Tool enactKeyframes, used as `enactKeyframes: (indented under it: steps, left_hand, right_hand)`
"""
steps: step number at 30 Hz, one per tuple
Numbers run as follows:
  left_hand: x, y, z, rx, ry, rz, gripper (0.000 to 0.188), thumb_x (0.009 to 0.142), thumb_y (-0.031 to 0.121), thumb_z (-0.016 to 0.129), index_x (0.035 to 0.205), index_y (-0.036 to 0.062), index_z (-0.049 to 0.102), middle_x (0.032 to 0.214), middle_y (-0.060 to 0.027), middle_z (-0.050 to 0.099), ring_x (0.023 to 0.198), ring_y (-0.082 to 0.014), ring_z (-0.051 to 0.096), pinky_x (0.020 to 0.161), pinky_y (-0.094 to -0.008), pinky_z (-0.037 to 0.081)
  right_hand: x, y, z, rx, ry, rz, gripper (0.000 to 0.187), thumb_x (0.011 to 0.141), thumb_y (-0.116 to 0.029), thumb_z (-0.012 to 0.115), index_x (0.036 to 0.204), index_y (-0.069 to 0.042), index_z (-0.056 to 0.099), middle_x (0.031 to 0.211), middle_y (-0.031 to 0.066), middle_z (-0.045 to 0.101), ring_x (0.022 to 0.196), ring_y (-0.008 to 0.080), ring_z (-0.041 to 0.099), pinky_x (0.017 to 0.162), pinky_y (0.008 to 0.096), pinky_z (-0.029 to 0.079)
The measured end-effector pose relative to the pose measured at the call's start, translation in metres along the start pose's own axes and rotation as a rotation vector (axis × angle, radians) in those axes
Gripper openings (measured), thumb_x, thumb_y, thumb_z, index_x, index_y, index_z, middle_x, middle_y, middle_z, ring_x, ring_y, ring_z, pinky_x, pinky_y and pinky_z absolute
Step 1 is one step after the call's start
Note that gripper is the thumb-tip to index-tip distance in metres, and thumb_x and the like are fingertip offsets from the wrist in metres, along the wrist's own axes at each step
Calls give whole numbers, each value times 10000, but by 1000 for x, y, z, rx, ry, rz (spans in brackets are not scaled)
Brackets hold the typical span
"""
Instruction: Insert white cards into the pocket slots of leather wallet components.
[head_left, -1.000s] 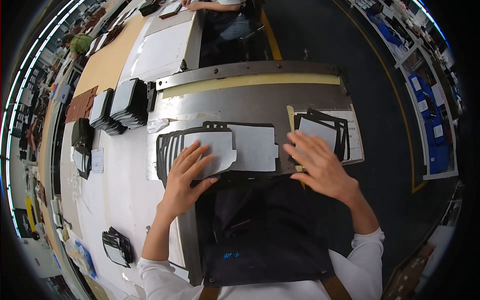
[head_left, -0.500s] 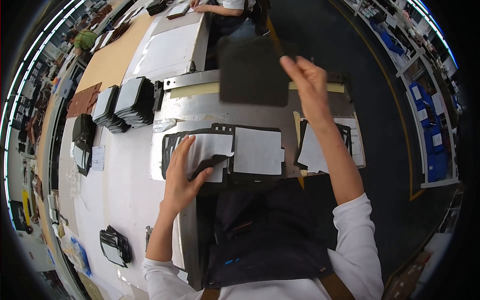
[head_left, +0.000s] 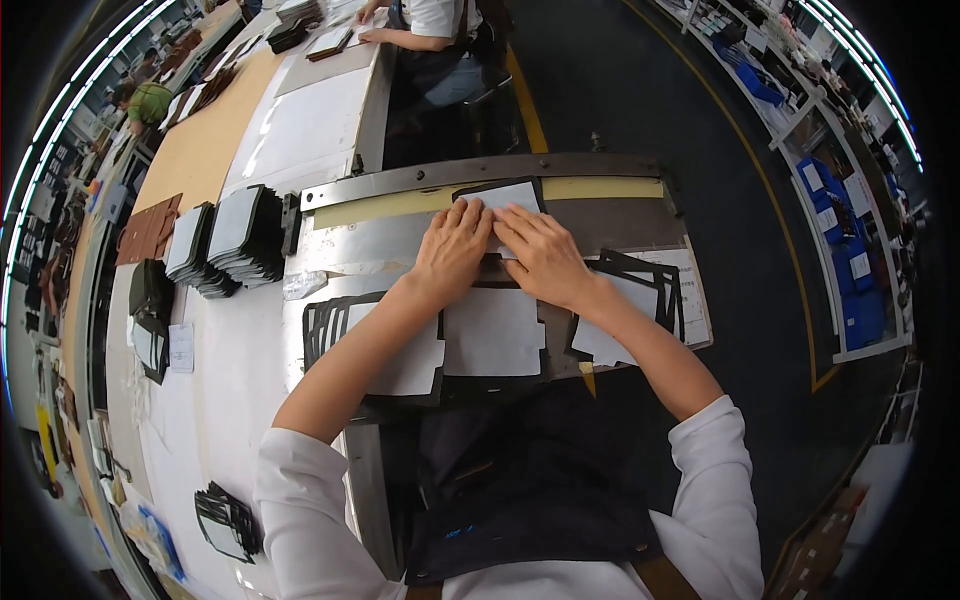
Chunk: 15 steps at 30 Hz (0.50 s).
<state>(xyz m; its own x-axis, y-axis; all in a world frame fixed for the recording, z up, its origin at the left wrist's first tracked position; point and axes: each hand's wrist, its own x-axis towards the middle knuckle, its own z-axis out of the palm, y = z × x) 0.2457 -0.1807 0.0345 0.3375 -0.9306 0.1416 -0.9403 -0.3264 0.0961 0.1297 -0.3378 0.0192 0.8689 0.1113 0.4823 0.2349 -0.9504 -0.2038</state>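
Note:
A black-edged panel with a pale grey-white face lies on the metal plate, its far edge close to the long metal bar. My left hand rests flat on its left part, fingers stretched forward. Beside it my right hand lies flat too, fingers extended over the panel's middle and right. The hands hide much of the panel's near part. Closer to me are three groups of similar panels: a fanned left pile partly under my left forearm, a middle pile, and a right pile partly behind my right forearm.
Left of the plate stand tall stacks of panels on the white table. A smaller bundle lies nearer. Brown pieces lie farther back. Another person sits at the far table. Shelves with blue bins line the right side.
The dark panel, held up in my right hand before, now lies pale side up on the plate. My left hand has moved from the left pile forward onto it, beside my right.

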Motion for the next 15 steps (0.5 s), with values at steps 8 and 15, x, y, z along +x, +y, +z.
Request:
enactKeyframes:
  steps: [8, 15]
  left_hand:
    - [9, -17, 14, 23, 98, 54, 650, 767, -68, 559, 1400, -5, 428, 1479, -197, 413, 1404, -350, 361, 1137, -479, 306]
    - [11, -29, 16, 11, 116, 60, 736, 710, -84, 585, 1420, 24, 424, 1484, -179, 417, 1410, -342, 352, 1149, -478, 285]
  right_hand:
    - [-2, 20, 8, -78, -81, 61, 575, 789, -57, 641, 1343, 27, 510, 1450, 223, 439, 1381, 355, 386, 1116, 470, 327]
    - [11, 20, 18, -150, -61, 100, 533, 805, -28, 615, 1326, 33, 521, 1432, 233, 454, 1366, 375, 400, 1107, 495, 325]
